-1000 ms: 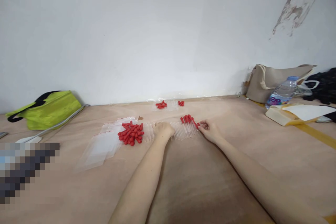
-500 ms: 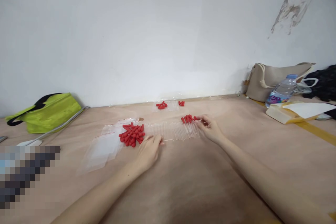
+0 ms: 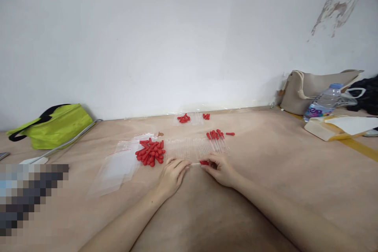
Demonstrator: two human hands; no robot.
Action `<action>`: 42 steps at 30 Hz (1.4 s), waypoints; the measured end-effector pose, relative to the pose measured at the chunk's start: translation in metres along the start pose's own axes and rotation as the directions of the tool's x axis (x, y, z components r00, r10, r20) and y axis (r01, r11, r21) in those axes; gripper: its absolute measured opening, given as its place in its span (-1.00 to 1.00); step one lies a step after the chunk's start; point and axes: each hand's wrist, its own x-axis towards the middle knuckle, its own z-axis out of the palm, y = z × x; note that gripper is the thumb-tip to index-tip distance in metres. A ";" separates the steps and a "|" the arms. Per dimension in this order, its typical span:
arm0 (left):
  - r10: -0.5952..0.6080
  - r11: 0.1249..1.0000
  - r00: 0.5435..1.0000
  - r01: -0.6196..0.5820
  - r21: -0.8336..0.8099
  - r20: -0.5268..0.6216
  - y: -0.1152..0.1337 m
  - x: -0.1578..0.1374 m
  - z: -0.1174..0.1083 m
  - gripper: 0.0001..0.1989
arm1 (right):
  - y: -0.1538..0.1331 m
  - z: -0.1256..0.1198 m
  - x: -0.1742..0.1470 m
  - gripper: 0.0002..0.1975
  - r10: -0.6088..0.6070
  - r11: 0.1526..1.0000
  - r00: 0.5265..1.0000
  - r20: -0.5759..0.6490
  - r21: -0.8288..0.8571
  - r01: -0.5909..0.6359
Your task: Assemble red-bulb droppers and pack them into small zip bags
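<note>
Mid-frame, your left hand (image 3: pixel 171 173) pinches a thin clear glass tube (image 3: pixel 195 163) level. Your right hand (image 3: pixel 220 169) pinches a small red rubber bulb (image 3: pixel 204 162) at its end, so both line up.

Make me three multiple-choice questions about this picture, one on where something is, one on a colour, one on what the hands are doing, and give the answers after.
1. Where is the lime-green bag?
A. far left, by the wall
B. beside the water bottle
C. under the right hand

2. What colour are the loose rubber bulbs in the pile?
A. blue
B. red
C. white

3. What do the hands hold?
A. nothing
B. a plastic bag
C. a clear tube with a red bulb

Answers: 1 A, it lies at the left against the wall. 2 B, the pile is red. 3 C, the left hand pinches the clear tube and the right hand the red bulb at its end.
</note>
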 end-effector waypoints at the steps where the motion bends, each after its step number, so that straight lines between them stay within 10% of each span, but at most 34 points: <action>1: 0.002 1.000 1.000 -0.002 0.005 0.000 0.000 0.000 0.000 -0.79 | 0.000 0.000 0.000 -0.83 -0.002 1.000 1.000 0.004 0.003 0.002; 42: 0.182 0.983 0.982 -0.180 -0.039 0.049 0.000 0.001 0.000 -0.69 | -0.006 -0.006 -0.008 -0.83 -0.140 0.989 0.987 0.080 -0.046 0.144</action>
